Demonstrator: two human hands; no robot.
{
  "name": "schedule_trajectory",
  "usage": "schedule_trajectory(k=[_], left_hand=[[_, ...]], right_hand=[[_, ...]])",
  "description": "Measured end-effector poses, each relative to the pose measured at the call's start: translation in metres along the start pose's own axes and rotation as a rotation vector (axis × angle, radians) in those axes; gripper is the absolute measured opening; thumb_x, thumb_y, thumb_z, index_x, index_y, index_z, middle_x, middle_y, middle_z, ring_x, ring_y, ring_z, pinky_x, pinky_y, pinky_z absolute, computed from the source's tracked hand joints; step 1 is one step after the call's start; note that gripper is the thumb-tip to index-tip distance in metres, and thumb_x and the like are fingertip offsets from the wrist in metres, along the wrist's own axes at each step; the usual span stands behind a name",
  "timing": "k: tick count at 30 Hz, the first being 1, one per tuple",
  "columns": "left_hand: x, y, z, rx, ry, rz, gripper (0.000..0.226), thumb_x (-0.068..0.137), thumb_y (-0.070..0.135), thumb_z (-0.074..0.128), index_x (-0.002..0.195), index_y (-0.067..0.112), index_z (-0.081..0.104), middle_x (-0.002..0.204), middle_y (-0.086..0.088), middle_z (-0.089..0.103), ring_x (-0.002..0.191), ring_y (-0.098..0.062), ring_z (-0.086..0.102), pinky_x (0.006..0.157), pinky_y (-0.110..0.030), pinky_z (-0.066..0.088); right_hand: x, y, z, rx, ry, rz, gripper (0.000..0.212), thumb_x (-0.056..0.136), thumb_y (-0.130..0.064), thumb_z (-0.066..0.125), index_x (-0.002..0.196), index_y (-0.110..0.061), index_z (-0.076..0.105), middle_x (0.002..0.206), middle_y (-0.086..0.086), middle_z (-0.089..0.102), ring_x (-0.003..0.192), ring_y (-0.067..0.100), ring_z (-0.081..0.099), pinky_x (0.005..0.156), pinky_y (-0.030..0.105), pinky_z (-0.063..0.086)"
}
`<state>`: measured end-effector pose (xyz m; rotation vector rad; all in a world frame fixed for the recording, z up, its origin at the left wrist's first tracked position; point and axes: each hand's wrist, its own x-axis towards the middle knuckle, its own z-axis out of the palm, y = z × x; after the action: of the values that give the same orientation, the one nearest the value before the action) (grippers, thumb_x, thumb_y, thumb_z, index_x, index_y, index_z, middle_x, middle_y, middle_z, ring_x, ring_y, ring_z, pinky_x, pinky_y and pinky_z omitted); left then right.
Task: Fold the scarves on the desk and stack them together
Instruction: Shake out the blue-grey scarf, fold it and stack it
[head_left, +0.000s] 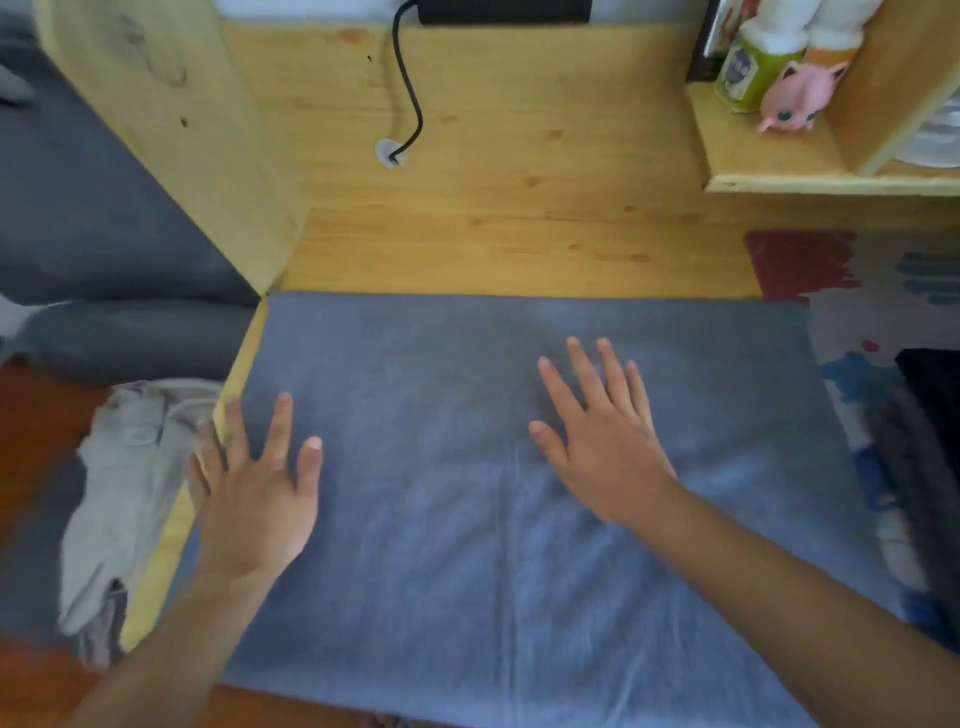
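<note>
Nearest to me, the blue-grey scarf (467, 519) lies spread flat across the wooden desk (519, 249), covering most of its near half, with its near edge hanging at the front of the desk. A faint crease runs from about its middle toward me. I have both hands flat on it. My left hand (254, 493) rests at the scarf's left edge, fingers straight and spread, the outer fingers reaching past the cloth over the desk's left rim; it grips nothing. My right hand (602, 441) lies palm down a little right of the scarf's middle, fingers fanned out and pointing away from me, also holding nothing.

Under the scarf's right side I see a multicoloured scarf (857, 322), white with red and blue patches, showing along the right edge. A dark cloth (930, 405) lies on it at the far right; I cannot tell what it is.

Left of the desk, a pale grey garment (119, 493) hangs crumpled beside the rim. Farther back, a black cable (410, 98) runs down the back panel into a grommet. On the right shelf (753, 161) stand a green bottle (748, 78) and a pink toy figure (800, 98), touching each other.
</note>
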<state>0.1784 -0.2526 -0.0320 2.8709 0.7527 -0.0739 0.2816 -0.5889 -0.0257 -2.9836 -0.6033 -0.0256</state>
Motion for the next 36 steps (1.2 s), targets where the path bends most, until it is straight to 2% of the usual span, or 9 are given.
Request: schedule_trajectory(k=[6,11,15,18,22,25,30,33,36], left_hand=[[-0.043,-0.072,0.007,-0.012,-0.104,-0.08,0.071,0.098,0.063,0.019,0.161,0.029,0.022,0.165,-0.017,0.023,0.146,-0.046,0.024,0.118,-0.061,0.021],[-0.067,-0.066,-0.026,-0.148,-0.062,-0.268,0.072,0.094,0.047,0.063,0.149,0.006,0.04,0.143,-0.027,0.043,0.13,-0.05,0.039,0.105,-0.063,0.035],[-0.114,-0.087,-0.045,-0.701,-0.106,-0.559,0.088,0.091,0.033,0.076,0.158,0.008,0.023,0.156,-0.019,0.032,0.14,-0.038,0.038,0.107,-0.049,0.039],[-0.133,-0.107,-0.04,-1.268,-0.216,-0.657,0.083,0.096,0.009,0.068,0.161,0.02,0.017,0.141,0.0,0.047,0.121,-0.022,0.055,0.088,-0.033,0.05],[-0.124,-0.14,-0.026,-1.311,-0.428,-0.572,0.062,0.077,0.021,0.087,0.13,0.026,0.057,0.122,0.001,0.073,0.112,-0.024,0.069,0.087,-0.04,0.057],[-0.118,-0.154,-0.032,-1.284,-0.624,-0.6,0.068,0.069,0.038,0.092,0.125,0.012,0.064,0.115,-0.008,0.076,0.098,-0.027,0.074,0.08,-0.041,0.058],[-0.126,-0.15,-0.061,-1.187,-0.757,-0.511,0.023,0.098,0.016,0.064,0.113,0.0,0.072,0.104,-0.013,0.078,0.097,-0.031,0.074,0.085,-0.041,0.054],[-0.121,-0.132,-0.083,-1.096,-0.781,-0.301,0.02,0.102,0.016,0.059,0.108,0.005,0.076,0.102,-0.01,0.079,0.099,-0.026,0.075,0.089,-0.041,0.057],[-0.117,-0.116,-0.1,-0.832,-0.779,-0.009,0.036,0.101,0.006,0.055,0.075,0.021,0.077,0.068,0.004,0.074,0.062,-0.002,0.068,0.059,-0.023,0.052]], right_hand=[[-0.044,-0.049,0.03,-0.105,-0.269,-0.031,0.072,0.1,-0.063,0.007,0.162,-0.026,0.01,0.17,0.006,0.006,0.156,0.033,0.0,0.125,0.053,0.009],[-0.042,-0.056,0.004,-0.134,-0.368,-0.001,0.075,0.097,-0.066,-0.001,0.162,-0.028,0.006,0.17,0.008,-0.004,0.155,0.037,-0.006,0.124,0.055,0.005],[-0.076,-0.104,-0.016,-0.046,-0.169,0.023,0.066,0.098,-0.053,0.032,0.156,-0.02,0.035,0.163,0.016,0.024,0.149,0.04,0.022,0.117,0.054,0.029],[-0.112,-0.118,0.0,-0.027,-0.262,0.041,0.066,0.102,-0.057,0.024,0.155,-0.02,0.037,0.163,0.014,0.028,0.148,0.037,0.023,0.114,0.056,0.037],[-0.12,-0.112,0.016,-0.068,-0.411,0.066,0.074,0.1,-0.062,0.007,0.161,-0.022,0.019,0.169,0.009,0.01,0.155,0.034,0.009,0.123,0.054,0.021],[-0.106,-0.122,0.001,-0.058,-0.496,0.118,0.072,0.1,-0.06,0.023,0.162,-0.026,0.009,0.17,0.006,-0.003,0.155,0.032,-0.004,0.125,0.049,0.006],[-0.104,-0.215,-0.046,0.389,-0.426,0.273,0.066,0.09,-0.055,0.036,0.14,-0.015,0.054,0.145,0.009,0.048,0.137,0.03,0.038,0.115,0.036,0.031],[-0.103,-0.303,-0.061,0.772,-0.648,0.364,0.09,0.077,-0.078,0.042,0.137,-0.013,0.058,0.139,0.009,0.054,0.132,0.029,0.049,0.111,0.037,0.037],[-0.093,-0.353,-0.064,0.976,-0.735,0.681,0.085,0.073,-0.072,0.055,0.133,-0.012,0.058,0.133,0.009,0.056,0.122,0.029,0.057,0.099,0.039,0.05]])
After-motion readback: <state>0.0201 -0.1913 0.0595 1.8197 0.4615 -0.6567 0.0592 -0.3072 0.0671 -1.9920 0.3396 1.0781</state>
